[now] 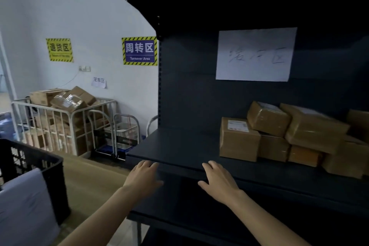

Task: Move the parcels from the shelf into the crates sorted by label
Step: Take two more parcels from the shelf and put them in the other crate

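The parcels (289, 132) are on the right part of the dark shelf (175, 146): a loose pile of brown cartons wrapped in clear tape, several tilted on the ones beneath, and the pile runs out of view at the right. At its left end the labelled box (238, 139) stands flat on the board with a white label on its top face, pressed against its neighbour to the right. We read these as stiff-walled cartons, light to moderate in weight and not obviously fragile. The tape film looks glossy, so the faces may be slick. We'd take the labelled box first, palms on opposite side faces or fingers hooked under its front bottom edge. Nothing sits on it, whereas pulling a lower box would likely tip the tilted ones above. The label print is too small for us to read, so we can't call which crate it goes to. The left hand (144, 177) and right hand (218, 180) both reach forward palm down on bare forearms, with fingers loosely spread, slightly bent and holding nothing. The fingertips sit at the shelf's front edge, left of the pile, and we can't tell whether they touch it. The right hand is the nearer one to the labelled box but is clearly apart from it. The black crate (40, 158) is at lower left, well apart from the pile, with a pale sheet (24, 205) hung over its near wall. We'd say the reach needs to shift right.
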Available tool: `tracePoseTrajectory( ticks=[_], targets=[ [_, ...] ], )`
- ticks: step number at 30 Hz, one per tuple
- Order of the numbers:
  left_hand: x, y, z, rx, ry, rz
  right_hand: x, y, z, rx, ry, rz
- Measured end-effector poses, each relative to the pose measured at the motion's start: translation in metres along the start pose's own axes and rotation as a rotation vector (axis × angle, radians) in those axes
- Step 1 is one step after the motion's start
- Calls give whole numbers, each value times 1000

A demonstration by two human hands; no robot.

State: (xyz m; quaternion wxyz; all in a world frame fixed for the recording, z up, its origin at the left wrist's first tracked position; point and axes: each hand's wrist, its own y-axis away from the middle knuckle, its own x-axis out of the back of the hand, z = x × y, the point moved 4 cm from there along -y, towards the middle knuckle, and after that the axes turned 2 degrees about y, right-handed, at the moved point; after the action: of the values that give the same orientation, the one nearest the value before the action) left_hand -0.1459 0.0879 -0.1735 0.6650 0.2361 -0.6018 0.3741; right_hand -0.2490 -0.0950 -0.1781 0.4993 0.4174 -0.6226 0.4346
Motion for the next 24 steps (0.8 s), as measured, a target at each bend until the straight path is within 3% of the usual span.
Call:
tracePoseTrajectory(
  ticks=[11, 24],
  targets=[
    [-14, -51, 106, -151, 22, -10, 26, 37, 121, -209, -33, 27],
    [5, -123, 191, -337, 225, 36, 75, 42, 188, -394, -17, 147]
  ],
)
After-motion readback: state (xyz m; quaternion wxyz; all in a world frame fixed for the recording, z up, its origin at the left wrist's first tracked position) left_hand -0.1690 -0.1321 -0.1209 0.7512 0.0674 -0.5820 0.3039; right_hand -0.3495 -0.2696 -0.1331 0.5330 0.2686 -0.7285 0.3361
